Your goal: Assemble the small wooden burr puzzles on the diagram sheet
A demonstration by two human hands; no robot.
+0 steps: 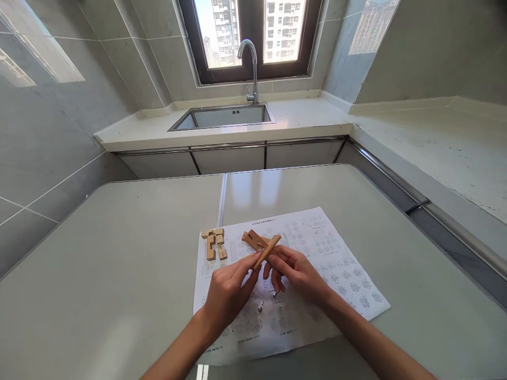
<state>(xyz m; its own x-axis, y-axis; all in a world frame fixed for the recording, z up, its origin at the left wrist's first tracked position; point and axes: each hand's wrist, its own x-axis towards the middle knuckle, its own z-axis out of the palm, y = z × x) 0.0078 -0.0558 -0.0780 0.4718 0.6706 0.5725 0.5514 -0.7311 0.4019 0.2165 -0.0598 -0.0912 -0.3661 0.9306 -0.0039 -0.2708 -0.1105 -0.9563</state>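
crossed wooden bars [263, 246] pinched between both hands over a printed sheet [336, 253]
head view: the left hand [229, 293] grasps the near end of the wooden bars with thumb and fingertips. the right hand [298, 272] holds them from the other side, fingers curled beneath. the bars sit raised a little above the sheet, which lies on the table [99, 264]. a small cluster of joined blocks [214, 244] rests on the sheet just left of them, apart from both hands. the hold looks light and close to the ends, so i judge a twist could slip one bar out of the cross and drop it, perhaps knocking the cluster.
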